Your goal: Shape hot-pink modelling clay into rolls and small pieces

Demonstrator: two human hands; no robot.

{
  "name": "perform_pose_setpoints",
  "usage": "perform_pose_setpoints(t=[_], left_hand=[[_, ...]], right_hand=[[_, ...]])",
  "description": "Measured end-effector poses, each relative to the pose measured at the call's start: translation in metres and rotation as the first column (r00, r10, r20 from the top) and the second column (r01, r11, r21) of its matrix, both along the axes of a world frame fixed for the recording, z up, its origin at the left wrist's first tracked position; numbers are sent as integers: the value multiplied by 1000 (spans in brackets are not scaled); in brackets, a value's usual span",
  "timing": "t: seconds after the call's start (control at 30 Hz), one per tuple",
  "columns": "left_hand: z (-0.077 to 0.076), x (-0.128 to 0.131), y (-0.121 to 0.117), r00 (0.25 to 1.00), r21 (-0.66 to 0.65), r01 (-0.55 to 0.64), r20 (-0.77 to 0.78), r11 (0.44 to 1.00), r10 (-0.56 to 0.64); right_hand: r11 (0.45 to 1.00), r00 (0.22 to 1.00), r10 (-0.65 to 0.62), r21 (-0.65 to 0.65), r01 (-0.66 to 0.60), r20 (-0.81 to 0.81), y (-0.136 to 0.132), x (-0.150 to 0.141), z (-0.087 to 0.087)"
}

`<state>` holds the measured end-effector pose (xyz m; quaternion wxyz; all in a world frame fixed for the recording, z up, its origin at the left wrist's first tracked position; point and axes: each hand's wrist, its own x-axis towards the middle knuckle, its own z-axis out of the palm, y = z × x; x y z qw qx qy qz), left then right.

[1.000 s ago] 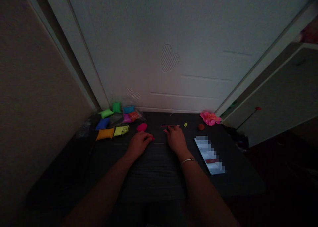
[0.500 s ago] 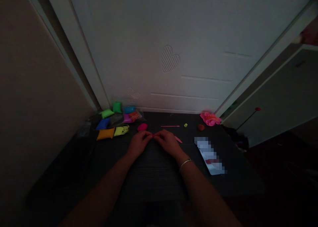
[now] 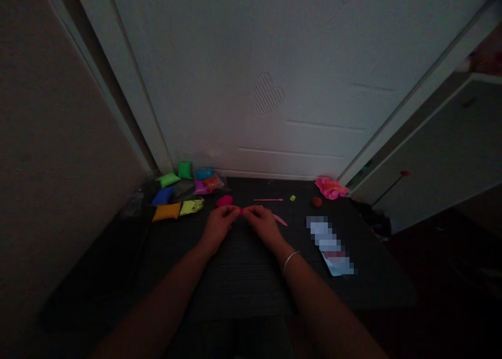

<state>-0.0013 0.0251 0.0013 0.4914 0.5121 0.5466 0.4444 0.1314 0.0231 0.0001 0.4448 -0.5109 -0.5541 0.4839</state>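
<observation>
My left hand (image 3: 218, 226) and my right hand (image 3: 262, 224) meet fingertip to fingertip over the dark table (image 3: 243, 275). Both pinch a small pink piece of clay (image 3: 241, 211) between them. A bigger pink lump of clay (image 3: 224, 200) lies just beyond my left fingers. A flat pink tool (image 3: 281, 220) rests on the table beside my right hand. A thin pink stick (image 3: 268, 199) lies farther back. A bracelet circles my right wrist.
Several coloured clay packets (image 3: 177, 193) are heaped at the back left. A small yellow bit (image 3: 292, 198), a red ball (image 3: 317, 201) and a pink clay flower (image 3: 331, 188) sit at the back right. A printed sheet (image 3: 331, 246) lies at the right. A white door (image 3: 266, 87) stands behind the table.
My right hand left the thin pink stick, moved left and joined my left hand on the small pink piece. The flat pink tool now lies uncovered beside it.
</observation>
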Motion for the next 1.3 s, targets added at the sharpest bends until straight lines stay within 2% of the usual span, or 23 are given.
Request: perform_pose_setpoints(t=[0.17, 0.23, 0.3, 0.37, 0.43, 0.53, 0.6, 0.67, 0.7, 0.77, 0.83, 0.9, 1.0, 1.1, 1.2, 1.3], left_hand=[[2, -1, 0, 1000, 20, 22, -13, 1000, -22], [3, -4, 2, 998, 66, -6, -55, 998, 9], [3, -10, 5, 980, 187, -116, -141, 976, 143], [1, -16, 10, 916, 361, -213, -248, 908, 314], [-3, -20, 16, 834, 485, -199, -373, 851, 407], [-11, -23, 21, 760, 490, -51, -546, 870, 352], [-14, -23, 21, 741, 439, 32, -613, 898, 274], [-14, -22, 20, 745, 398, 52, -626, 916, 230], [-13, -21, 20, 764, 385, 41, -606, 922, 219], [-11, -18, 18, 849, 367, 0, -492, 930, 193], [-10, -15, 17, 947, 336, -9, -300, 942, 116], [-9, -10, 15, 992, 292, 24, -125, 956, 13], [-8, -3, 11, 993, 225, 115, 3, 968, -119], [-4, 2, 5, 981, 160, 157, 90, 975, -173], [-1, 4, 0, 985, 115, 107, 122, 988, -121], [2, 4, -1, 989, 94, 67, 128, 993, -78]], right_hand=[[999, 997, -3, -54, -1, -80, 0, 2, 3], [998, 995, -2, -70, -5, -101, 0, 3, 3], [997, 993, -7, -79, -2, -120, 1, 4, 3], [997, 993, -14, -74, 5, -115, 1, 6, 2], [997, 996, -18, -72, 12, -88, 2, 7, 0], [999, 1000, -27, -46, 27, 2, 4, 8, -3], [999, 996, -38, 7, 38, 86, 4, 9, -5], [998, 989, -44, 53, 37, 139, 5, 9, -5], [998, 989, -44, 57, 36, 143, 5, 10, -5], [999, 994, -44, 35, 41, 104, 5, 10, -4], [998, 998, -52, 22, 52, 33, 5, 11, -1], [997, 997, -67, 35, 69, -42, 4, 11, 3], [995, 991, -85, 50, 91, -106, 3, 9, 5], [990, 982, -111, 71, 123, -155, 1, 4, 4], [986, 970, -111, 99, 135, -216, -1, -1, 1], [990, 979, -46, 120, 71, -200, -2, -3, 2]])
